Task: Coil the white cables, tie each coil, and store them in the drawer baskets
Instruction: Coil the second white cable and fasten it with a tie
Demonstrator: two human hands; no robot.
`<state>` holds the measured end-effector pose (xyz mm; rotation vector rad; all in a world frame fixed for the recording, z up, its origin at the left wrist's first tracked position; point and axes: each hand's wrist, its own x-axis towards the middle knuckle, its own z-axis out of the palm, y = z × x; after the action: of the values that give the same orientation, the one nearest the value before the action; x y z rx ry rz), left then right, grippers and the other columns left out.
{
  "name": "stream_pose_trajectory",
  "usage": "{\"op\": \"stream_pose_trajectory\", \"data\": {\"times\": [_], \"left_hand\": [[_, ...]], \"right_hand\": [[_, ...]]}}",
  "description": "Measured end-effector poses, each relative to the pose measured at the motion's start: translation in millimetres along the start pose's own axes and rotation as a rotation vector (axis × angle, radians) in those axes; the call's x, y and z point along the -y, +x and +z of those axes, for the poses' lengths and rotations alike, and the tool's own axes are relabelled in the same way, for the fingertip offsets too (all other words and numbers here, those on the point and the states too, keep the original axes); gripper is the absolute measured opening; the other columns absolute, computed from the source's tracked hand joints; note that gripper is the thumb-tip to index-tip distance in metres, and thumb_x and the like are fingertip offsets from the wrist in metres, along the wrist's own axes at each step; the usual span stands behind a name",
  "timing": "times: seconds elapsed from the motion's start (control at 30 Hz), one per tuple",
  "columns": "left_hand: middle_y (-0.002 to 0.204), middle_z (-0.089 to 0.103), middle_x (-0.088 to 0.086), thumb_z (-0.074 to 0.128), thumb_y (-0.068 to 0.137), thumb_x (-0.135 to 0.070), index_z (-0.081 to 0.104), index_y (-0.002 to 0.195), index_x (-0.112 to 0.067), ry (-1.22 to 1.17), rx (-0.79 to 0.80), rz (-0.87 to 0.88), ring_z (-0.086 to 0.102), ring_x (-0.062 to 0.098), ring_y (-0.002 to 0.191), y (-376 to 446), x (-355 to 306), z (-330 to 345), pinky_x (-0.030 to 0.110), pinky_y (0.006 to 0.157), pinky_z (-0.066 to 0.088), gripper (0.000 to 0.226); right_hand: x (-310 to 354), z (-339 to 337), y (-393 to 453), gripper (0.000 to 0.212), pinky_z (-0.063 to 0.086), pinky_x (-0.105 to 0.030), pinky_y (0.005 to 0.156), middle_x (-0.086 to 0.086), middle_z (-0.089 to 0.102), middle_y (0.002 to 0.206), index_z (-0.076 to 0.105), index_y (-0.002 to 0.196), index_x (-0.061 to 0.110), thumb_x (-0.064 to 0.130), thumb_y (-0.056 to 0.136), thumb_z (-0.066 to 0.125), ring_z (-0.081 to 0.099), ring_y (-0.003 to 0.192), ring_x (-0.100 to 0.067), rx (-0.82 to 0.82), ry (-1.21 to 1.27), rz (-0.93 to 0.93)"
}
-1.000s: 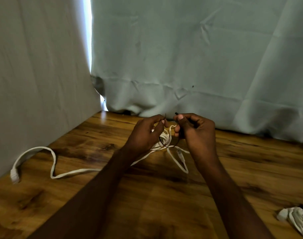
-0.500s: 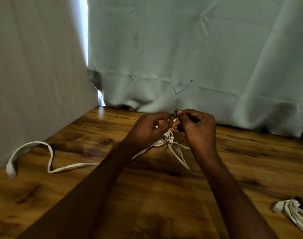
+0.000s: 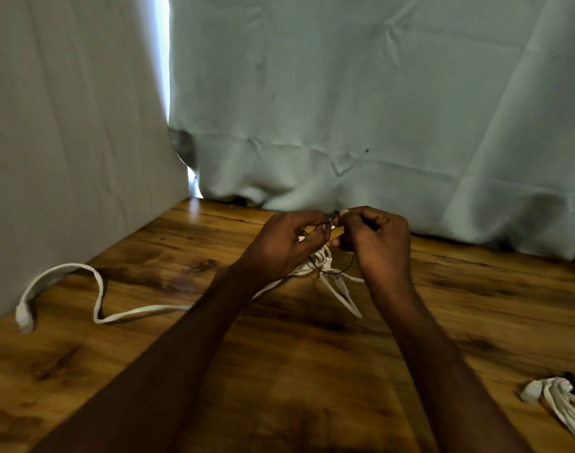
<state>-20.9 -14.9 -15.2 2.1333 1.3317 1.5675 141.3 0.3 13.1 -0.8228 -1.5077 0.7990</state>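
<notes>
A small coil of white cable [image 3: 325,261] lies on the wooden table [image 3: 296,371] just beneath both hands, its two loose ends [image 3: 343,294] pointing toward me. A thin black tie [image 3: 340,271] loops around the coil. My left hand [image 3: 286,243] pinches one end of the tie and my right hand [image 3: 372,238] pinches the other; the two ends meet above the coil. A second white cable [image 3: 98,300] lies uncoiled at the left, with its plug [image 3: 23,318] near the table's edge. It runs under my left forearm.
A coiled white cable [image 3: 560,398] bound with a black tie lies at the right edge of the table. Pale cloth [image 3: 361,103] hangs behind the table and along its left side. No drawer or basket is in view.
My two hands have come together, bringing the ends of the black tie to meet above the coil. The view has shifted slightly.
</notes>
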Motion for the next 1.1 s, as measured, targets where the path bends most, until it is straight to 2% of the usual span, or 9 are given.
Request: {"op": "stream_pose_trajectory", "data": {"times": [0.13,0.27,0.4,0.53,0.73,0.87,0.93,1.1], "left_hand": [[0.092,0.076,0.002,0.058,0.101,-0.020,0.075,0.102,-0.013,0.021,0.000,0.016,0.072,0.021,0.090,0.3,0.3,-0.1,0.041,0.079,0.056,0.018],[0.091,0.075,0.001,0.058,0.102,-0.018,0.074,0.103,-0.013,0.028,0.003,0.022,0.072,0.020,0.089,0.8,1.0,-0.7,0.036,0.078,0.056,0.017],[0.088,0.074,0.004,0.058,0.100,-0.021,0.073,0.097,-0.012,-0.027,-0.009,0.006,0.070,0.025,0.088,0.5,-0.2,0.5,0.034,0.078,0.055,0.018],[0.089,0.075,0.002,0.058,0.099,-0.022,0.074,0.098,-0.015,-0.013,-0.013,0.001,0.071,0.022,0.089,0.3,-0.1,0.3,0.032,0.078,0.054,0.018],[0.091,0.076,0.004,0.058,0.100,-0.024,0.074,0.098,-0.015,-0.031,-0.003,-0.008,0.072,0.024,0.090,-0.5,-0.9,0.2,0.047,0.081,0.057,0.019],[0.088,0.075,0.000,0.058,0.099,-0.026,0.074,0.094,-0.020,-0.049,-0.014,-0.012,0.070,0.013,0.085,-1.6,-5.8,-0.2,0.038,0.076,0.056,0.018],[0.088,0.075,0.001,0.059,0.100,-0.022,0.074,0.096,-0.017,-0.064,-0.015,-0.009,0.070,0.013,0.083,-2.1,-6.9,0.0,0.033,0.075,0.055,0.016],[0.090,0.075,0.005,0.058,0.100,-0.026,0.075,0.099,-0.014,-0.047,-0.010,-0.019,0.071,0.029,0.090,-2.2,-4.7,-0.2,0.049,0.078,0.056,0.021]], "right_hand": [[0.1,0.1,0.8,0.023,0.065,-0.049,0.072,-0.005,0.074,0.068,0.078,0.076,0.014,0.009,0.095,0.064,0.074,0.062,-0.028,0.028,0.020,0.024],[-0.4,0.8,0.2,0.026,0.065,-0.051,0.072,-0.004,0.073,0.066,0.076,0.072,0.015,0.010,0.095,0.065,0.074,0.060,-0.027,0.031,0.008,0.029],[0.9,0.1,-0.7,0.025,0.065,-0.047,0.071,-0.003,0.073,0.064,0.076,0.074,0.013,0.010,0.096,0.063,0.073,0.059,-0.024,0.020,0.020,0.040],[2.5,0.7,-1.9,0.025,0.063,-0.041,0.067,-0.003,0.072,0.062,0.075,0.074,0.012,0.010,0.097,0.063,0.073,0.058,-0.022,0.030,0.019,0.045],[4.3,-0.2,-2.2,0.025,0.063,-0.040,0.067,-0.002,0.072,0.062,0.075,0.076,0.009,0.008,0.097,0.061,0.074,0.059,-0.021,0.031,0.033,0.060],[4.5,-0.6,-2.5,0.024,0.062,-0.034,0.064,-0.004,0.074,0.066,0.075,0.080,0.006,0.008,0.098,0.060,0.075,0.061,-0.021,0.028,0.048,0.061],[4.3,-1.5,-2.5,0.023,0.062,-0.033,0.064,-0.005,0.075,0.069,0.075,0.081,0.005,0.009,0.098,0.060,0.075,0.062,-0.020,0.026,0.046,0.057],[3.7,-0.5,-2.0,0.024,0.063,-0.036,0.067,-0.005,0.074,0.064,0.075,0.079,0.008,0.009,0.098,0.060,0.075,0.061,-0.020,0.029,0.038,0.057]]}}
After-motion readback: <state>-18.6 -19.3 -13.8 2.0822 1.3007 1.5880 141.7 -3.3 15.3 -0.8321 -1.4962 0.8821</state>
